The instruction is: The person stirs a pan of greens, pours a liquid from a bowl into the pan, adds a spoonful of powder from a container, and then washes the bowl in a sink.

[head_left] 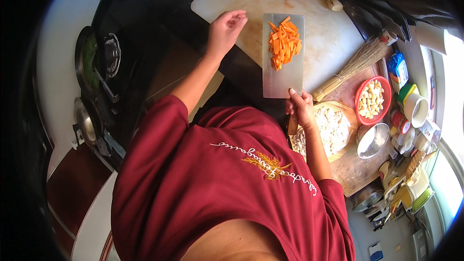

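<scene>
- Upper centre: grey rectangular steel cleaver (284,83), apparently level to carry orange carrot sticks (285,44).
- Right hand (300,108) grips its brown handle (292,124); left hand (226,32) apart (loosely curled, seemingly empty).

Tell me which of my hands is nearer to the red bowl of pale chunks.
Right. Your right hand, holding the cleaver, is a little left of the red bowl; your left hand is much farther left, on the other side of the cleaver.
</scene>
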### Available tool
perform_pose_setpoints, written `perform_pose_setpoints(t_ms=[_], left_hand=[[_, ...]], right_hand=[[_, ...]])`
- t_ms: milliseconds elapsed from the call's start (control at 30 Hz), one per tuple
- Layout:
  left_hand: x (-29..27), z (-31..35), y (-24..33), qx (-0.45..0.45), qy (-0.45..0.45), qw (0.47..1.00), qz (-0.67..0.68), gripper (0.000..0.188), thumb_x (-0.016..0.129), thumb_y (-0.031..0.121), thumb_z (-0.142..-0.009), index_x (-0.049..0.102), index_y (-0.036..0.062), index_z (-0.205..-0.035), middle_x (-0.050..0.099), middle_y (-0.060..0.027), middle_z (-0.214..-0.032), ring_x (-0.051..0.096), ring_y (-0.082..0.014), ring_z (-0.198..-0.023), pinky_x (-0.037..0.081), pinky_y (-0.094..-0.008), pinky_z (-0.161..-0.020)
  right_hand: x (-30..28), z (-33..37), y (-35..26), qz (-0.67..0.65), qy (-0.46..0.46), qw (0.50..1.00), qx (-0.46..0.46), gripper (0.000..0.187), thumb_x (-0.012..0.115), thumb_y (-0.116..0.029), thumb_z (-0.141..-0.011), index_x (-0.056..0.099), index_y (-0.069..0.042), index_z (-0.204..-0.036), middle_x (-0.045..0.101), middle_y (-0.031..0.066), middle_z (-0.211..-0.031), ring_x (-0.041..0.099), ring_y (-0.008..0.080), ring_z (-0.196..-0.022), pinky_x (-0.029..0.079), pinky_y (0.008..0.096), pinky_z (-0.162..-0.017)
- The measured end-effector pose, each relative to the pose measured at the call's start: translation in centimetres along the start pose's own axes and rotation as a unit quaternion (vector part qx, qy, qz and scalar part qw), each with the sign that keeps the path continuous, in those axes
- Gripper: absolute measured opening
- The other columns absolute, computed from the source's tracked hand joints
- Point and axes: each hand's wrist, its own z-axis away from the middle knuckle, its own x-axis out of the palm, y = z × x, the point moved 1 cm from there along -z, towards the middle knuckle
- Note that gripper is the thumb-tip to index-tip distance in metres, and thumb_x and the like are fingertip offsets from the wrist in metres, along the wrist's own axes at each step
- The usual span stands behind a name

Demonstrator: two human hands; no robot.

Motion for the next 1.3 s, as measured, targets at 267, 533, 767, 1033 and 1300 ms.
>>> perform_pose_setpoints(t_ms=[267,533,767,1033,1300], left_hand=[[2.0,-2.4,-0.5,-0.201,-0.087,0.962,0.161,0.017,0.072,0.008,-0.072,0.065,0.0000,-0.086,0.062,-0.0018,-0.077,0.056,-0.0074,-0.069,0.046,-0.0198,-0.065],[1.2,-1.9,-2.1,-0.199,-0.109,0.964,0.137,0.007,0.067,0.007,-0.076,0.064,0.0013,-0.077,0.060,0.0000,-0.069,0.054,-0.0065,-0.062,0.043,-0.0210,-0.058],[0.0,-1.7,-1.9,-0.238,-0.154,0.950,0.132,0.016,0.062,0.013,-0.081,0.064,0.0008,-0.091,0.061,-0.0004,-0.081,0.055,-0.0081,-0.073,0.045,-0.0239,-0.069],[-0.5,-1.4,-1.7,-0.258,-0.170,0.933,0.185,0.017,0.062,0.009,-0.080,0.063,-0.0004,-0.094,0.061,-0.0008,-0.085,0.055,-0.0090,-0.078,0.042,-0.0228,-0.073],[-0.3,-1.3,-2.8,-0.289,-0.147,0.915,0.238,0.015,0.066,0.008,-0.077,0.063,0.0016,-0.090,0.061,-0.0004,-0.082,0.054,-0.0089,-0.075,0.041,-0.0221,-0.069]], right_hand=[[0.2,0.3,-0.4,0.052,-0.013,0.998,0.018,0.022,0.058,-0.024,-0.088,0.053,-0.005,-0.080,0.048,0.0013,-0.055,0.043,0.0099,-0.044,0.037,0.0238,-0.042],[-0.1,0.6,0.7,0.046,-0.019,0.998,0.026,0.021,0.060,-0.023,-0.087,0.054,-0.004,-0.080,0.048,0.0010,-0.055,0.044,0.0090,-0.044,0.036,0.0222,-0.040],[0.1,0.5,0.9,0.050,-0.023,0.998,0.031,0.021,0.060,-0.023,-0.087,0.055,-0.004,-0.081,0.048,0.0008,-0.055,0.043,0.0085,-0.044,0.035,0.0219,-0.040],[0.3,0.3,1.0,0.064,-0.013,0.997,0.032,0.021,0.060,-0.024,-0.087,0.055,-0.005,-0.081,0.048,0.0006,-0.056,0.043,0.0081,-0.045,0.036,0.0219,-0.041],[0.7,0.6,0.9,0.075,-0.010,0.997,0.033,0.021,0.060,-0.024,-0.087,0.054,-0.005,-0.080,0.049,0.0004,-0.056,0.044,0.0080,-0.045,0.036,0.0218,-0.041]])
